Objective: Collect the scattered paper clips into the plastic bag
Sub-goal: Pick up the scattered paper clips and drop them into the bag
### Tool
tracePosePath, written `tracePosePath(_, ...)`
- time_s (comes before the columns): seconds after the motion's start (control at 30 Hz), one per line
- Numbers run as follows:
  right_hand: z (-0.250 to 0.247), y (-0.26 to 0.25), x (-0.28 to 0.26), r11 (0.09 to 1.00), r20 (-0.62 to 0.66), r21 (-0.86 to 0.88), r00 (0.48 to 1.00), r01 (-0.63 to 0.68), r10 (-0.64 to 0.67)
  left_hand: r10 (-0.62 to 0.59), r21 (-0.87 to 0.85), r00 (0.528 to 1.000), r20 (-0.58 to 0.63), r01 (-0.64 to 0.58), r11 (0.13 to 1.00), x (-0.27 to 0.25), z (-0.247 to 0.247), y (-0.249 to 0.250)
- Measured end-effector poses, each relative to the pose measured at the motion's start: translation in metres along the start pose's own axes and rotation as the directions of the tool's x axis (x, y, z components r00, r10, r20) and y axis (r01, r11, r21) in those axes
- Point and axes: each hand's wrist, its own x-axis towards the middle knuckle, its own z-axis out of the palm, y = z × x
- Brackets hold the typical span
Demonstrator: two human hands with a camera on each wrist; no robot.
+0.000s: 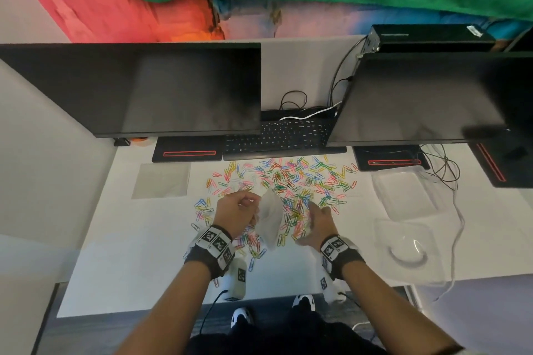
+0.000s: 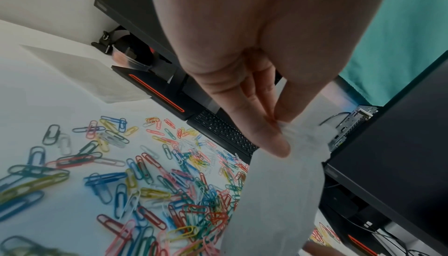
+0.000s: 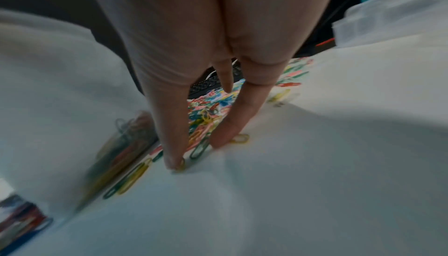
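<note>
Several colourful paper clips point(image 1: 291, 181) lie scattered on the white desk point(image 1: 129, 253) in front of the keyboard. My left hand point(image 1: 238, 212) pinches the top edge of a clear plastic bag point(image 1: 271, 220), which hangs down over the clips. In the left wrist view the fingertips point(image 2: 274, 143) grip the bag point(image 2: 278, 193) above the paper clips point(image 2: 150, 183). My right hand point(image 1: 315, 220) reaches down just right of the bag. Its thumb point(image 3: 173, 156) and a straight finger point(image 3: 226, 132) touch paper clips point(image 3: 201, 135) on the desk, spread apart. The bag point(image 3: 60, 87) shows blurred on the left.
Two dark monitors point(image 1: 150, 89) point(image 1: 427, 98) stand over a black keyboard point(image 1: 277, 135) at the back. Clear plastic trays point(image 1: 403, 193) point(image 1: 409, 251) and loose cables point(image 1: 444, 164) are on the right. A flat translucent sheet point(image 1: 160, 181) lies on the left. The desk's front edge is near my wrists.
</note>
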Motion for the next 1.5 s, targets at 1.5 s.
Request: tracePosePath(1.5, -0.045, -0.073, -0.039, 0.707, -0.085, 0.704, 0.996, 0.064, -0.006, 0.082, 0.075, 0.988, 0.132, -0.092, 0.993, 0.011, 0.048, 0.027)
